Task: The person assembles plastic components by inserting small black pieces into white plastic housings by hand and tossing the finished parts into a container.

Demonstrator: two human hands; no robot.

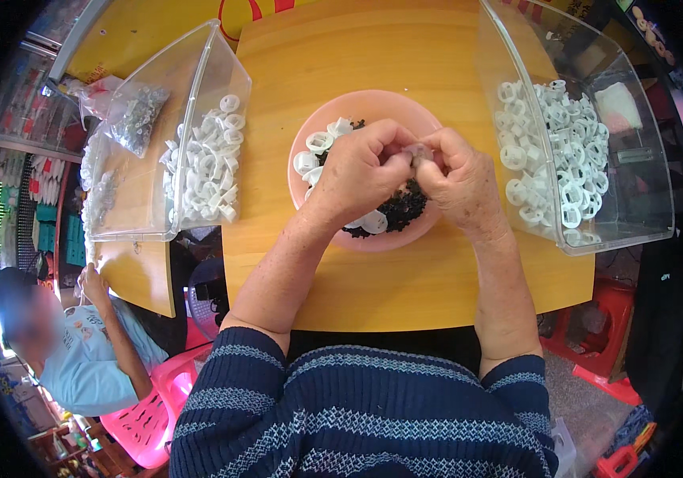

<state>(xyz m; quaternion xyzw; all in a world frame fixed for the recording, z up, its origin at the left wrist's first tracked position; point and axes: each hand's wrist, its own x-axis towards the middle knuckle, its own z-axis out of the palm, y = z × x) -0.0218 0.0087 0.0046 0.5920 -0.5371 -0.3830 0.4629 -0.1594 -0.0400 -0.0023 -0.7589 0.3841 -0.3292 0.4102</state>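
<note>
Toward ten o'clock I see a bin (196,99) of white rings (208,179); at twelve, a bowl (381,103) of rings and black bits (405,209). Over it, left hand (361,169) and right hand (467,187) bunch narrow, gripping what I cannot tell; at two, another bin (646,195).

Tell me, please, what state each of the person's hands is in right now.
Left hand: closed in a pinch over the pink bowl; what it holds cannot be told.
Right hand: closed in a pinch beside it; contents unclear too.
</note>
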